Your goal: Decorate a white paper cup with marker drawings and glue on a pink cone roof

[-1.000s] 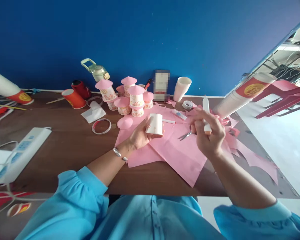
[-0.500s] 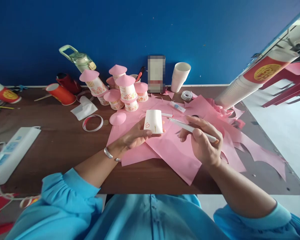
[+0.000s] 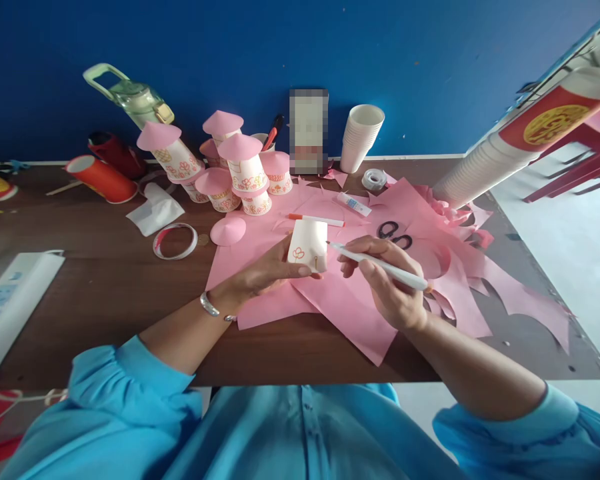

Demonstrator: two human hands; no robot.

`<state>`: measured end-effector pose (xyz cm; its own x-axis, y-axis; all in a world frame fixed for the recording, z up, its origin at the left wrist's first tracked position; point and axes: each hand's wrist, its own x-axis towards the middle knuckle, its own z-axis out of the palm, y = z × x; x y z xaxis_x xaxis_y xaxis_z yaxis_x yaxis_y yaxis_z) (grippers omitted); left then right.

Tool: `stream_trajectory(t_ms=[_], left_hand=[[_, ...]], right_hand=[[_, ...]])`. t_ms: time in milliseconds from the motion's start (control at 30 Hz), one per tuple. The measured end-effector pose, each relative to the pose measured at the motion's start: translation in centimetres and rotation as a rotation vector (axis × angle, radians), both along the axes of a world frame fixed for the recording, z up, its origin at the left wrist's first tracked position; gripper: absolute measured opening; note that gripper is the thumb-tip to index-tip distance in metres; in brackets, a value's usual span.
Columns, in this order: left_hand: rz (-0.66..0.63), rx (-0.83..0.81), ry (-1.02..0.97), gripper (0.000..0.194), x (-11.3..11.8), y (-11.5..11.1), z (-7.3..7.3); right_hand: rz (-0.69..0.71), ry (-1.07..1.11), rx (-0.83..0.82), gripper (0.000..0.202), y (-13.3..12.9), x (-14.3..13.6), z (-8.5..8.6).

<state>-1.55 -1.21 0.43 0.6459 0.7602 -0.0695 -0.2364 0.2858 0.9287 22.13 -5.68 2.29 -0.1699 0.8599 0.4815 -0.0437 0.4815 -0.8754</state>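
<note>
My left hand (image 3: 273, 270) is closed around a white paper cup (image 3: 307, 241) that bears a red flower outline and a short stem line. Between the fingers of my right hand (image 3: 393, 277) is a white marker pen (image 3: 380, 267), its tip close to the cup's right side; whether it touches I cannot tell. Beneath both hands lie overlapping sheets of pink paper (image 3: 350, 313). Another marker (image 3: 320, 220) with an orange end rests just behind the cup. Farther back stand several decorated cup towers (image 3: 245, 167) with pink cone roofs, and a loose pink cone (image 3: 229, 231) lies in front of them.
Scissors (image 3: 394, 235), a glue tube (image 3: 354, 204) and a tape roll (image 3: 374, 179) lie on the paper. Cup stacks (image 3: 363, 137) stand behind and at right. On the left are a white tape ring (image 3: 175, 241), red cup (image 3: 101, 179), green bottle (image 3: 135, 100) and power strip (image 3: 23, 300).
My right hand has moved left, bringing the pen tip nearer the cup. The scissors' handles and the marker behind the cup show more now. The view has shifted slightly.
</note>
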Motion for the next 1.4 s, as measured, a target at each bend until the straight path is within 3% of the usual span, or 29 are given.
stream_trajectory(t_ms=[67,167,233,367,500,767,1000,1400], left_hand=[[-0.012,0.016,0.002,0.043,0.0,0.2,-0.3],[-0.021,0.035,-0.027,0.045,0.1,0.4,-0.5],[-0.025,0.042,-0.035,0.045,0.1,0.5,-0.4],[-0.047,0.034,-0.049,0.041,0.0,0.6,-0.5],[-0.046,0.027,-0.031,0.037,-0.1,0.6,-0.6],[-0.063,0.03,0.004,0.048,-0.2,0.5,-0.3],[-0.066,0.023,-0.008,0.042,-0.1,0.7,-1.3],[-0.081,0.021,0.004,0.044,-0.5,0.8,-1.1]], right_hand=[[-0.006,-0.032,0.039,0.007,0.2,0.1,1.4],[0.04,-0.139,0.149,0.009,0.7,0.2,3.5],[0.038,-0.156,0.203,0.007,1.3,-0.2,3.9],[-0.004,-0.026,0.086,0.01,2.3,-1.9,1.7],[0.008,-0.074,0.149,0.007,2.1,-2.3,-0.3],[-0.098,-0.404,0.552,0.022,1.3,-1.6,0.9],[-0.072,-0.447,0.593,0.019,1.3,-1.9,0.6],[-0.082,-0.458,0.504,0.02,1.4,-1.7,0.2]])
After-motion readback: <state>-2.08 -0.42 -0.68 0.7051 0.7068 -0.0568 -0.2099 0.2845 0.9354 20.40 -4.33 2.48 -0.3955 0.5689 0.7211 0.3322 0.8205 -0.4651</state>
